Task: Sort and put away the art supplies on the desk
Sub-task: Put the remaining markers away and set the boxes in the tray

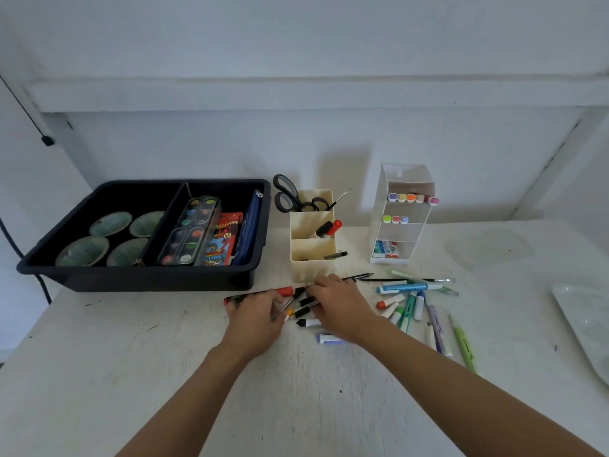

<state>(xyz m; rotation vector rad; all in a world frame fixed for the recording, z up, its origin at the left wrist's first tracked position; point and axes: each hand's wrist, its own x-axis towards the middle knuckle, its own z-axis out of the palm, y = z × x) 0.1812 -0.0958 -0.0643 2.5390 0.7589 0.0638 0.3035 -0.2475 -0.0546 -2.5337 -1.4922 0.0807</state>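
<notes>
Both hands are on a cluster of black and red capped pens [298, 303] lying on the white desk [164, 374] in front of the cream pen holder [311, 245]. My left hand [255, 316] curls its fingers round the left ends of the pens. My right hand [339, 306] lies over their right ends with fingers bent onto them. A black-capped white marker [308, 323] and a purple-capped one [326, 338] lie just below the hands. More markers and highlighters [415, 301] are scattered to the right.
A dark bin [82, 275] at the left holds several green bowls, a watercolour set, crayons and a blue case. The pen holder contains scissors [286, 196], a brush and markers. A white tiered marker rack [400, 225] stands right of it. A clear plastic sheet [583, 324] lies far right.
</notes>
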